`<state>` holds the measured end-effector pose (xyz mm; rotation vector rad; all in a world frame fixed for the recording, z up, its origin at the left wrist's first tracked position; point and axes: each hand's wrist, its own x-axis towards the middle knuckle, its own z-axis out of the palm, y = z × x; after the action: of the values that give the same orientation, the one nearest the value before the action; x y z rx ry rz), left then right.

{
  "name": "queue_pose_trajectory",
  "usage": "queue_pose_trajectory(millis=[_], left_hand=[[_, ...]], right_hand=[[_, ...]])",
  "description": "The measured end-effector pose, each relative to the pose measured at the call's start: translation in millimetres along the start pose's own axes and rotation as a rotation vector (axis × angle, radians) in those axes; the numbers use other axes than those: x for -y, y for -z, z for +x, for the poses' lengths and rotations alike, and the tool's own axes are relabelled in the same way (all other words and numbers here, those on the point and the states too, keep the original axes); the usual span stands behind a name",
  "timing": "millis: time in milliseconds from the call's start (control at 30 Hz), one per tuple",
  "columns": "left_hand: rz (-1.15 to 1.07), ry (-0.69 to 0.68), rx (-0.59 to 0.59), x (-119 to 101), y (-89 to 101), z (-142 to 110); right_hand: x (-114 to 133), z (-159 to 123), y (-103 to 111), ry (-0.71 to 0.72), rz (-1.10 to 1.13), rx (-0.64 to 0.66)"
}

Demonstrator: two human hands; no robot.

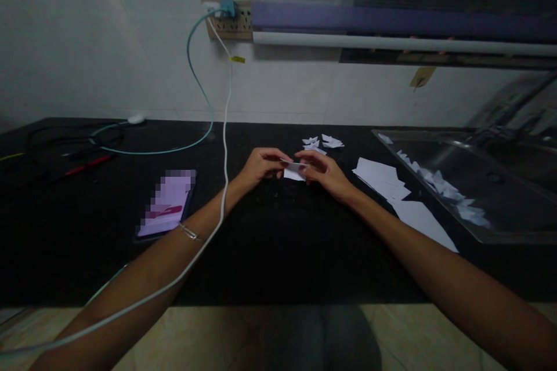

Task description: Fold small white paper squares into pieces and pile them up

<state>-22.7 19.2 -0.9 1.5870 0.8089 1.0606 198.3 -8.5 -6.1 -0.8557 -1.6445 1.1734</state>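
A small folded piece of white paper point(295, 171) is held between both hands just above the black counter. My left hand point(263, 165) pinches its left edge, thumb and fingers closed on it. At the right edge, my right hand point(324, 171) grips the same paper with bent fingers. Behind the hands sit several small folded paper boats point(332, 142). To the right of my right hand lie a stack of white paper pieces point(380, 177) and a larger white sheet point(424, 223).
A phone point(167, 203) with a lit screen lies by my left forearm. A white cable point(225, 145) hangs from the wall socket point(243, 20) across that arm. More folded papers point(439, 182) line the steel sink point(513, 185). Dark cables and a red pen-like object point(89, 165) lie left.
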Motion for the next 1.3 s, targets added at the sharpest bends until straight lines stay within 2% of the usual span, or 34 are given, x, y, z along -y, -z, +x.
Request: queue_pose_trajectory(millis=[100,167,233,333,433,600,833,1067,1300], left_hand=[[0.008,0.026,0.01,-3.3,-1.5,-1.8],[-0.034,0.069,0.037,-7.3,-2.9,-3.0],[-0.103,0.104,0.084,-10.9,-4.1,-2.6],[-0.181,0.228,0.222,-12.8,-5.6,1.1],[-0.106,0.281,0.275,-11.6,-7.8,3.5],[0.106,0.162,0.388,-15.9,-12.1,-5.1],[0.214,0.086,0.385,-27.7,-11.1,-14.2],[0.243,0.043,0.431,-23.0,-9.0,-8.5],[0.243,0.037,0.415,-17.5,-10.2,-6.2]], right_hand=[[-4.5,0.2,-0.6,0.086,0.04,-0.114],[-6.9,-0.1,-2.3,0.078,0.059,-0.18],[-7.4,-0.8,-4.8,0.042,0.091,-0.215],[-5.2,-2.0,-8.3,0.028,0.13,-0.218],[-2.8,-2.3,-9.9,0.055,0.132,-0.19],[-1.1,-1.5,-9.7,0.016,0.104,-0.15],[4.4,0.3,-10.2,-0.173,0.195,-0.066],[4.4,-2.9,-8.3,-0.147,-0.103,0.114],[4.3,-4.6,-5.8,-0.119,-0.077,0.142]])
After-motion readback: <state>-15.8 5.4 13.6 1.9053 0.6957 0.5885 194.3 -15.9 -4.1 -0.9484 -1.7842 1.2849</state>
